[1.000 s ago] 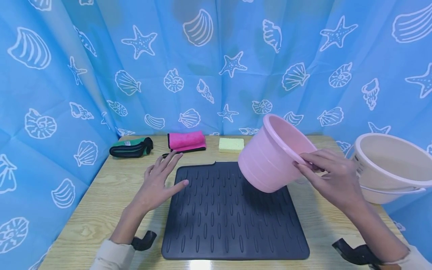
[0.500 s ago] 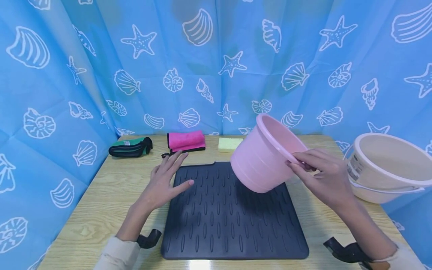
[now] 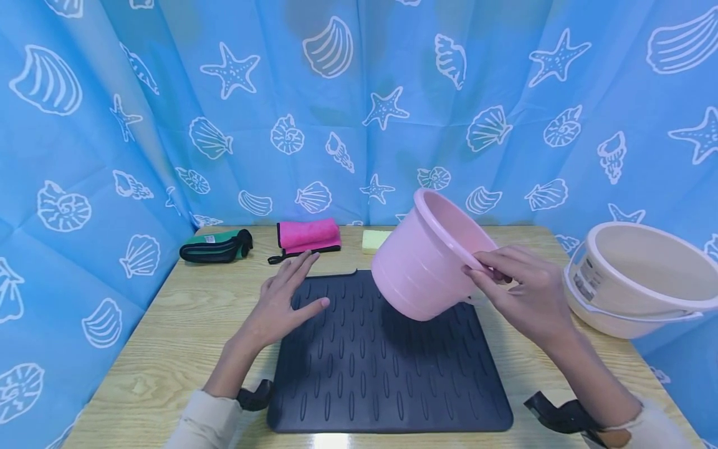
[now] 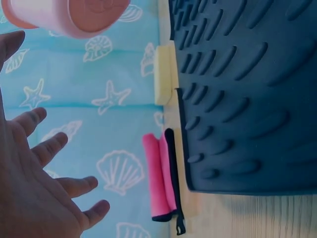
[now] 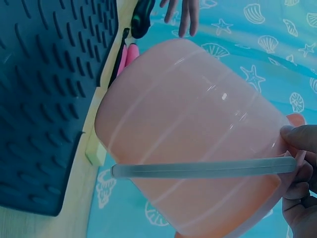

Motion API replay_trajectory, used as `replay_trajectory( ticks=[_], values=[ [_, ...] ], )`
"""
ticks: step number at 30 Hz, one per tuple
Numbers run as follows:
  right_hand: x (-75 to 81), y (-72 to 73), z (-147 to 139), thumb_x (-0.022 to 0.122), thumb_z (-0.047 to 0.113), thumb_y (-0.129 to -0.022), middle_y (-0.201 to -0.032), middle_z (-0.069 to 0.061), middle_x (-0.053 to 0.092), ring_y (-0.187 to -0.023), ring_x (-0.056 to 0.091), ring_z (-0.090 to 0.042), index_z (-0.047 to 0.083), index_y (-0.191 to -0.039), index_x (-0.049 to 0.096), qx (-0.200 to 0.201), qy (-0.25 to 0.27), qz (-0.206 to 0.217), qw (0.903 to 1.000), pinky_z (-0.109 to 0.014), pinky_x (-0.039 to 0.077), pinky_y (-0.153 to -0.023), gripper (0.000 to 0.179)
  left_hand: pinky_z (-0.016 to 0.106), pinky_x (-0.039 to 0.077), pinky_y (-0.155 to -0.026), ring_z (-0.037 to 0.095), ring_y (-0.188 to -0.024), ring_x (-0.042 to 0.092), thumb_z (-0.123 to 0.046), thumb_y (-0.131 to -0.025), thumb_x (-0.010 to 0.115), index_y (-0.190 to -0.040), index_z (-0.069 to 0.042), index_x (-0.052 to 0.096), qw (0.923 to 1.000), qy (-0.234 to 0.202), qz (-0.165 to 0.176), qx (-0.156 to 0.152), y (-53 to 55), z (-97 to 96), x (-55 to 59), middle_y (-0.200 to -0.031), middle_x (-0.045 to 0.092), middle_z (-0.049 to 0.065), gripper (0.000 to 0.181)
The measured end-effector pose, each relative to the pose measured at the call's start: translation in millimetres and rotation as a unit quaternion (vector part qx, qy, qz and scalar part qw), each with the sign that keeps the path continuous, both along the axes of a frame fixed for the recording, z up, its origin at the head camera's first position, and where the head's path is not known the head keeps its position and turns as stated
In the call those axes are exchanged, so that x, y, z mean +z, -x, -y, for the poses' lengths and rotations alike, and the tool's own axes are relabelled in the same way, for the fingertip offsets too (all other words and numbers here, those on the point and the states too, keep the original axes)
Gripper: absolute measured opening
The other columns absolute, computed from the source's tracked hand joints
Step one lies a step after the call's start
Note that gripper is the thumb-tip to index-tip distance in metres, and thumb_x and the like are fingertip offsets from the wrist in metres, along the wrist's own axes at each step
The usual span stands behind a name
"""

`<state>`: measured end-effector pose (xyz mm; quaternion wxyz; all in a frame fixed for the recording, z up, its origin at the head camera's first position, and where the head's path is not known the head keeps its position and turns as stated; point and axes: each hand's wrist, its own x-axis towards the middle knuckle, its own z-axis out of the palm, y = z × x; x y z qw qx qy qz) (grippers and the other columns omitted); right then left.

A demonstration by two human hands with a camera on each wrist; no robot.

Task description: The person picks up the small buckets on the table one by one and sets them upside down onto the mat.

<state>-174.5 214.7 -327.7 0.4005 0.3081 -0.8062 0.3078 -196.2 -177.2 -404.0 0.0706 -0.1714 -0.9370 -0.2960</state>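
A pink bucket [image 3: 417, 268] hangs tilted over the dark ribbed mat [image 3: 392, 374], its mouth turned up and to the right. My right hand [image 3: 524, 287] pinches its rim between thumb and fingers. In the right wrist view the bucket's pale handle [image 5: 203, 169] lies along its outer side. To the left of the bucket my left hand [image 3: 286, 305] is spread over the mat's left edge, fingers straight and holding nothing. The left wrist view has those fingers [image 4: 49, 148] apart, with the bucket's underside [image 4: 96, 15] beyond them.
Along the table's back lie a folded green cloth [image 3: 215, 246], a folded pink cloth [image 3: 308, 236] and a pale yellow sponge [image 3: 374, 241], partly behind the bucket. A cream bucket [image 3: 622, 280] stands at the right. A blue shell-patterned curtain [image 3: 359, 156] encloses the table.
The pink bucket has moved left with my right hand, covering more of the sponge in the head view. My left hand has shifted slightly right, still spread.
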Motion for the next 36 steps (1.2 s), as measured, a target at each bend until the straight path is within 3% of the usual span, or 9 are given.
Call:
replay_trajectory(
  ticks=[12, 18, 24, 36],
  values=[
    [-2.4, 1.4, 15, 0.085, -0.003, -0.068, -0.079, 0.001, 0.068, -0.069, 0.050, -0.009, 0.002, -0.096, 0.079, 0.026, 0.022, 0.005, 0.9994, -0.017, 0.039, -0.059, 0.029, 0.072, 0.009, -0.110, 0.032, -0.151, 0.013, -0.059, -0.090, 0.062, -0.161, -0.033, 0.021, 0.9994, -0.028, 0.020, 0.009, 2.2, -10.2, -4.7, -0.166, 0.016, 0.001, 0.086],
    [-3.1, 2.0, 20, 0.086, -0.003, -0.069, -0.080, 0.000, 0.068, -0.069, 0.051, -0.010, 0.002, -0.098, 0.079, 0.027, 0.021, 0.011, 0.9993, -0.017, 0.040, -0.059, 0.030, 0.077, 0.016, -0.105, 0.037, -0.150, 0.015, -0.058, -0.089, 0.062, -0.160, -0.038, 0.017, 0.9970, -0.061, 0.047, 0.010, 3.3, -15.4, -4.3, -0.167, 0.013, 0.000, 0.086],
    [-5.4, 2.0, 26, 0.086, -0.004, -0.069, -0.080, -0.001, 0.069, -0.069, 0.051, -0.011, 0.001, -0.098, 0.079, 0.027, 0.030, 0.023, 0.9989, -0.017, 0.040, -0.059, 0.030, 0.074, 0.023, -0.105, 0.032, -0.151, 0.017, -0.059, -0.088, 0.064, -0.159, -0.043, 0.014, 0.9939, -0.094, 0.059, 0.002, 6.4, -19.5, -6.3, -0.167, 0.013, -0.003, 0.088],
    [-7.9, 3.2, 42, 0.087, -0.004, -0.068, -0.081, -0.004, 0.069, -0.068, 0.051, -0.013, 0.001, -0.097, 0.079, 0.040, 0.056, 0.031, 0.9972, -0.016, 0.039, -0.058, 0.031, 0.074, 0.022, -0.105, 0.030, -0.151, 0.014, -0.059, -0.087, 0.065, -0.158, -0.046, 0.013, 0.9889, -0.132, 0.069, -0.005, 9.8, -28.0, -9.7, -0.166, 0.012, -0.006, 0.089]
  ],
)
